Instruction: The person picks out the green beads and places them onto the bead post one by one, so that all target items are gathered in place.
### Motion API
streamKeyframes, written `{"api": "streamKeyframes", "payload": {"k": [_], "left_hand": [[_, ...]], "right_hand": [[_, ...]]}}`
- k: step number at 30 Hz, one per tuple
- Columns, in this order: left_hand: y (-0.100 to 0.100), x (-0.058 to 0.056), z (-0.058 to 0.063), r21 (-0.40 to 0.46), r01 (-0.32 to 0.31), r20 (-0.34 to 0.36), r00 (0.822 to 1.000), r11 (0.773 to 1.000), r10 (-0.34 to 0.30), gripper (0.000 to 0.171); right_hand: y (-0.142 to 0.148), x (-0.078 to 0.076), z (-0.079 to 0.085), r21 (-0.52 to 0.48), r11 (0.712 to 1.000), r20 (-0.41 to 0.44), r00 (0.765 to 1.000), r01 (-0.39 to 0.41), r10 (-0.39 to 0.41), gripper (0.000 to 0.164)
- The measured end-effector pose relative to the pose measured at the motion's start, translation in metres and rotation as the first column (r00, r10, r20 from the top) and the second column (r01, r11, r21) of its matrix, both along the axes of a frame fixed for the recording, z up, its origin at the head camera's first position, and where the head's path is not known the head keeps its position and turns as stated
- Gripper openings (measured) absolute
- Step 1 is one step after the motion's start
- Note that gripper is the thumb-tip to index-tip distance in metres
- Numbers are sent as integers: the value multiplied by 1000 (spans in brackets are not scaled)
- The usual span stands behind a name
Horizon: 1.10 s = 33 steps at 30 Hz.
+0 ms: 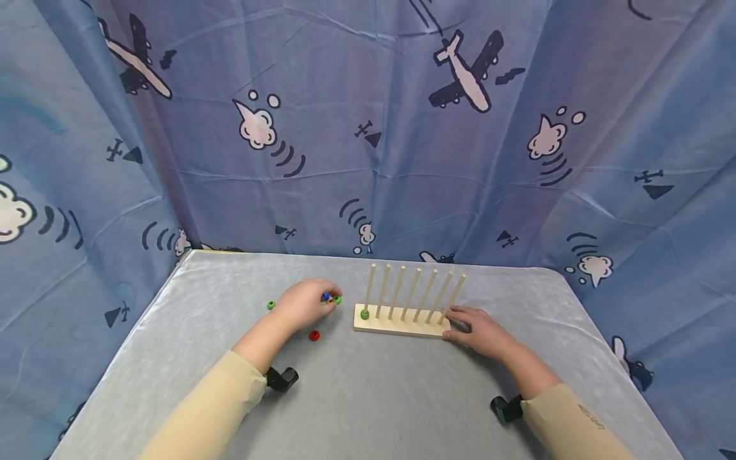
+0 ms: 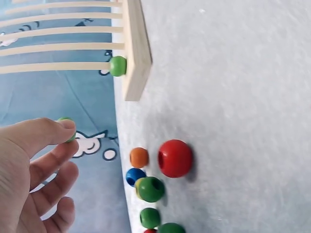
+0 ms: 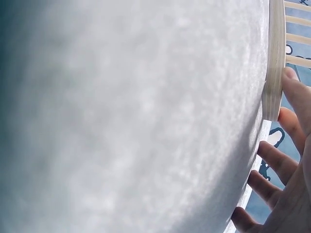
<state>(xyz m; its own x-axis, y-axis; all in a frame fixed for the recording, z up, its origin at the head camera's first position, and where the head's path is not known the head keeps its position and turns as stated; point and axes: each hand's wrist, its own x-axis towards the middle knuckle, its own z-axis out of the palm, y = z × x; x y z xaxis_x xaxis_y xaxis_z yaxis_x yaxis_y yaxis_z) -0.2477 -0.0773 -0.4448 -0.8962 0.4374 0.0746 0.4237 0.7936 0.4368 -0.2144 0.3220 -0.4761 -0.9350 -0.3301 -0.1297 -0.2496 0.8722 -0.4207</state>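
Note:
My left hand (image 1: 300, 306) is above the table, left of a wooden peg stand (image 1: 397, 326), and pinches a green bead (image 1: 337, 299) between thumb and index finger. In the left wrist view only slivers of that bead (image 2: 72, 139) show past the thumb. One green bead (image 2: 118, 66) sits at the bottom of the stand's leftmost peg; the other pegs are bare. At the stand's right end, my right hand (image 1: 480, 331) grips the base, thumb on the near side and fingers behind. The right wrist view shows the thumb against the base (image 3: 275, 73).
Loose beads lie left of the stand: a large red bead (image 2: 175, 158), an orange bead (image 2: 139, 157), a blue bead (image 2: 134, 176) and several green ones, one with a yellow bead behind it. A patterned curtain (image 1: 368, 128) hangs behind the grey cloth-covered table (image 1: 379, 396).

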Motion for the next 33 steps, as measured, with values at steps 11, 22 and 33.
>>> {"api": "streamKeyframes", "payload": {"k": [11,22,33], "left_hand": [[3,9,14,110,-36,18,999,993,34,20],[2,13,24,200,-87,46,996,976,80,24],[11,12,37,268,-115,30,993,957,111,22]], "right_hand": [[1,0,0,-3,1000,-5,1000,-7,7,65],[2,-3,-2,2,1000,1,1000,-17,17,65],[2,0,-2,-5,1000,-1,1000,-8,8,64]]}}
